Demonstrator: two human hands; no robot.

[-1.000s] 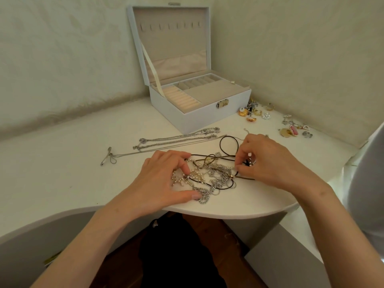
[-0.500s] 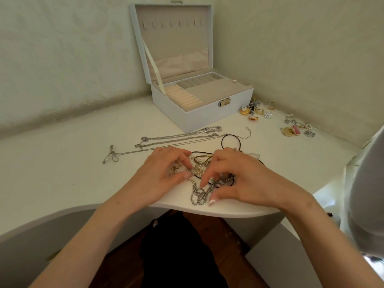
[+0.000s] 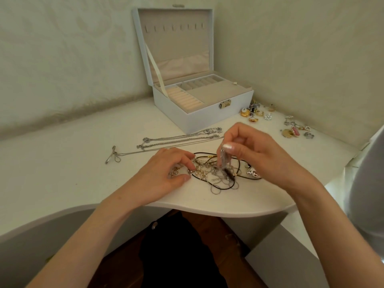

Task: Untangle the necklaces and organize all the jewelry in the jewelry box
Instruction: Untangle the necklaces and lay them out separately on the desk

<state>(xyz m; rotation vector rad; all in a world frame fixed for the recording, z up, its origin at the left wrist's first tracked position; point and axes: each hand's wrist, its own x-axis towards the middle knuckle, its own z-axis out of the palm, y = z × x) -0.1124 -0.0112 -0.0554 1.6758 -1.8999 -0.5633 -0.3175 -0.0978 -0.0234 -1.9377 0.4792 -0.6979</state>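
Observation:
A tangle of necklaces (image 3: 216,173), silver chains, pearl beads and a black cord, lies near the front edge of the white table (image 3: 72,163). My left hand (image 3: 164,173) rests on the tangle's left side, finger and thumb pinching a beaded strand against the table. My right hand (image 3: 249,150) is raised above the tangle and pinches a silver chain, which hangs blurred down into the pile. The white jewelry box (image 3: 199,113) stands open behind, its beige compartments showing no jewelry. Three straightened silver necklaces (image 3: 178,141) lie side by side in front of the box.
Loose earrings and rings (image 3: 255,114) lie right of the box, with more small pieces (image 3: 295,130) further right near the wall. The table sits in a corner between two pale walls. A grey-white garment (image 3: 365,183) fills the right edge.
My right hand has risen from flat on the pile, lifting a silver chain with it. My left hand has stayed on the tangle's left side.

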